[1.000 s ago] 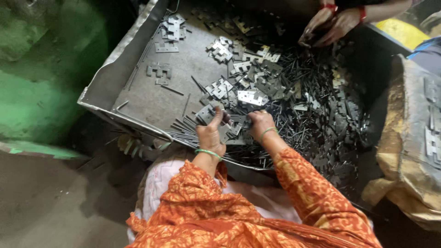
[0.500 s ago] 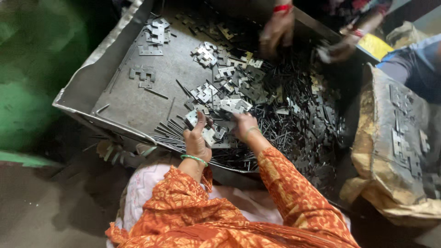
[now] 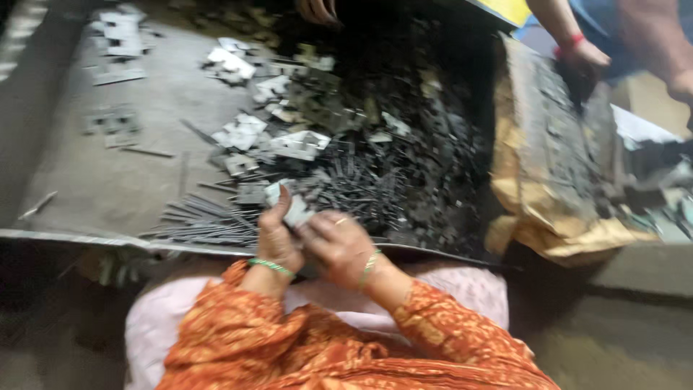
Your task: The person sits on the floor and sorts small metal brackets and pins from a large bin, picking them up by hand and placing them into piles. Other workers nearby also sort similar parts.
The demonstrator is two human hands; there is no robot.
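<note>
though blurred, tan sack (image 3: 520, 238) beside tray (image 3: 86, 191)

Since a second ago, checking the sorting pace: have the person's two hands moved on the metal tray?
Yes. The left hand and right hand drew back from the loose strips toward the tray's near edge, together holding a small metal piece.

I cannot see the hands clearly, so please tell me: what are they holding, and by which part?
Both the left hand and the right hand hold a small flat metal piece by its lower edge; blur hides the exact grip.
</note>
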